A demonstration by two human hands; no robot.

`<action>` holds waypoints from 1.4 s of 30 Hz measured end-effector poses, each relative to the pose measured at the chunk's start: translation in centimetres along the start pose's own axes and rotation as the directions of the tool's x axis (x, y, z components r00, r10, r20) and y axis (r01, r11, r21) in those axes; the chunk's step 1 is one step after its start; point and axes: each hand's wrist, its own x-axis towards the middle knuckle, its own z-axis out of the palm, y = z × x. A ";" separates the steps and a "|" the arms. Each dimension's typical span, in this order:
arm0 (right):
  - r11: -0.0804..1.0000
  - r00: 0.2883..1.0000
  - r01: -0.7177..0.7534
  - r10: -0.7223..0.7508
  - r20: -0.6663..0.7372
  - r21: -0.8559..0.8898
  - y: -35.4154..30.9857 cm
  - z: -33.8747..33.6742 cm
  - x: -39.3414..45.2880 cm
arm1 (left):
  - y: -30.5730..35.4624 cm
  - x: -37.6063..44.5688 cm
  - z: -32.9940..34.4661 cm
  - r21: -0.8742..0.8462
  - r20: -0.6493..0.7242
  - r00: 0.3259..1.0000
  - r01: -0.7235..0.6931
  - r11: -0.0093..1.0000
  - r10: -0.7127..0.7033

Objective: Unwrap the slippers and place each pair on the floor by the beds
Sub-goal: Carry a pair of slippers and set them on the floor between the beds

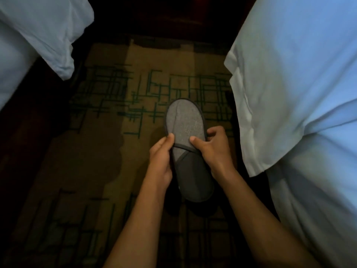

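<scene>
A grey slipper [185, 120] with dark trim is held above the carpet in the aisle between two beds, its light grey end pointing away from me and its darker end [194, 182] toward me. My left hand [161, 159] grips its left edge with the thumb on top. My right hand [211, 147] holds its right edge, thumb pressed on the grey fabric. Whether a second slipper lies stacked beneath it I cannot tell. No wrapper shows.
A white-sheeted bed [301, 93] fills the right side and another bed's white bedding [38, 31] hangs at the upper left. Patterned tan carpet [100, 132] with green lines runs between them. A dark piece of furniture [164, 18] stands at the far end.
</scene>
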 end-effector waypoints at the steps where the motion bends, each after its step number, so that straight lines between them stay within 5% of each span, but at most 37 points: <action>1: 0.999 1.000 -0.023 0.023 0.002 0.023 0.1 0.2 -0.3 | 0.1 -0.1 -0.2 -0.006 -0.007 1.000 -0.002 1.000 0.002; 7: 0.980 0.982 -0.174 0.166 0.089 0.095 0.1 0.4 -1.6 | 0.0 -1.5 -2.3 -0.164 0.048 0.969 0.245 0.955 -0.241; 13: 0.948 0.933 -0.297 0.264 0.246 0.110 0.5 1.0 -0.2 | -1.8 -1.6 -2.8 -0.204 0.245 0.938 0.298 0.932 -0.246; 18: 0.896 0.853 -0.416 0.325 0.408 0.157 1.3 -0.5 -0.2 | -2.9 -2.9 -3.7 -0.178 0.278 0.934 0.279 0.944 -0.224; 29: 0.972 0.867 -0.202 0.235 0.439 -0.122 2.0 1.4 1.5 | -4.6 -2.8 -4.6 -0.334 0.301 0.939 0.269 0.903 -0.169; 34: 0.979 0.820 -0.130 0.196 0.538 -0.158 2.2 1.4 1.2 | -5.0 -2.7 -4.5 -0.358 0.263 0.943 0.291 0.887 -0.203; 42: 0.964 0.728 -0.234 0.259 0.635 -0.125 2.1 0.5 1.0 | -4.8 -2.8 -4.2 -0.305 0.204 0.962 0.239 0.922 -0.182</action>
